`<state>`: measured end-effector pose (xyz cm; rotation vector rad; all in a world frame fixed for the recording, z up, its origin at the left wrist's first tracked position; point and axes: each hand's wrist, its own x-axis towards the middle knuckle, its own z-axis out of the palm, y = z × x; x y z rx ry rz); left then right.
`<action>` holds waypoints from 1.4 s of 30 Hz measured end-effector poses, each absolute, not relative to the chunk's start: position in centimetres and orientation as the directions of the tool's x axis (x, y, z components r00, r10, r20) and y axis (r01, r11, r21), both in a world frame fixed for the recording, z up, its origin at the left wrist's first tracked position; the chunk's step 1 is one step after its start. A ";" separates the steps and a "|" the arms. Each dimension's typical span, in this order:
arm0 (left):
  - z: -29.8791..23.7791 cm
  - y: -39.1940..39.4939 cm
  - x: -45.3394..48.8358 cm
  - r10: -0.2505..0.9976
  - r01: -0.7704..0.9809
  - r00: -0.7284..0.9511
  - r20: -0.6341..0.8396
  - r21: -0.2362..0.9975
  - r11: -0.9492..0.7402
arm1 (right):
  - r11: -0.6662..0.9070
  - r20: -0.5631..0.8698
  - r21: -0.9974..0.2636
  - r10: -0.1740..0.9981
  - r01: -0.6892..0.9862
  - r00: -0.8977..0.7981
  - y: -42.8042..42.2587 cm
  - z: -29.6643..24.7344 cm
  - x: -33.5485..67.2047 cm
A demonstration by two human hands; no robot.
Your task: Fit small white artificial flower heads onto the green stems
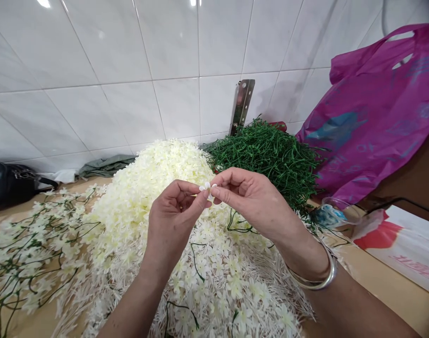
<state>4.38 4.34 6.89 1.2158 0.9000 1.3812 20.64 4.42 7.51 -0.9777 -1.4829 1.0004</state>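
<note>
The person's two hands meet near the middle of the view, fingertips almost touching, both pinching one small white flower [207,186] above a heap of pale blossoms [158,176]. The left hand [170,216] rises steeply on its forearm from the bottom edge, its thumb and forefinger closed on the flower's left side, the other fingers curled behind. The right hand [261,204] reaches in from the lower right corner, forearm slanting up and leftward, back of the hand turned toward the viewer; its thumb and bent forefinger grip the flower's right side. A silver bangle [331,272] rings the right wrist.

Beneath the forearms, loose blossoms lie among thin white strands [260,256]. Behind the right hand sits a mound of green stems [267,150]; flowering sprays [38,239] spread at left over the brown tabletop [383,293]. Farther out are a magenta bag [379,112] and a black bag [6,185], before a tiled wall [175,42].
</note>
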 end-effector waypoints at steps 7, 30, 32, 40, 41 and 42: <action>6.7 4.9 4.3 0.972 -0.285 0.080 0.222 0.939 -0.191 | 0.331 0.319 -0.943 0.933 0.048 -0.165 4.3 7.7 20.7; 5.8 4.5 3.9 0.888 0.228 -0.020 0.460 0.867 -0.444 | 0.387 0.365 -0.906 0.919 0.169 -0.146 4.3 7.7 20.5; 5.7 4.5 3.8 0.841 0.319 -0.042 0.539 0.805 -0.499 | 0.384 0.358 -0.910 0.918 0.157 -0.167 4.4 7.6 20.6; 6.1 4.5 3.6 0.881 0.206 0.026 0.473 0.860 -0.467 | 0.380 0.367 -0.910 0.925 0.166 -0.100 4.7 7.1 20.6; 6.1 4.6 3.6 0.903 0.155 0.043 0.427 0.890 -0.428 | 0.371 0.358 -0.916 0.928 0.151 -0.103 4.8 7.0 20.6; 6.1 4.7 3.6 0.922 0.102 0.059 0.382 0.917 -0.386 | 0.360 0.349 -0.924 0.931 0.127 -0.106 4.9 6.8 20.6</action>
